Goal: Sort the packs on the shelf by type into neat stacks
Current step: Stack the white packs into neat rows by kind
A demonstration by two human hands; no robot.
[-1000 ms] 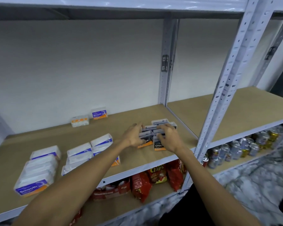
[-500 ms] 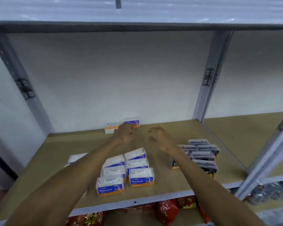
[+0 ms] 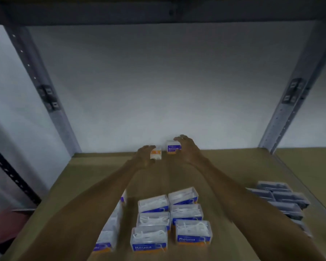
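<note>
Two small packs stand against the back wall of the wooden shelf (image 3: 233, 166). My left hand (image 3: 144, 156) curls round the white and orange pack (image 3: 156, 154), fingers over its top and thumb below. My right hand (image 3: 187, 148) cups the blue "Smooth" pack (image 3: 172, 149) from the right, fingers over its top. Both packs rest on the shelf. Near the front, blue "Round" packs (image 3: 193, 231) lie in two neat columns. Another row of blue packs (image 3: 109, 234) is partly hidden by my left forearm. Dark grey packs (image 3: 284, 200) are grouped at the right.
Grey metal uprights stand at the back left (image 3: 45, 95) and back right (image 3: 292, 95). The upper shelf (image 3: 158, 12) hangs low overhead. A white wall (image 3: 158, 91) closes the back. Bare board lies between my forearms and around the two back packs.
My view has moved closer and lower into the shelf. Both hands have gone from hovering mid-shelf to the back wall and closed around the two small packs.
</note>
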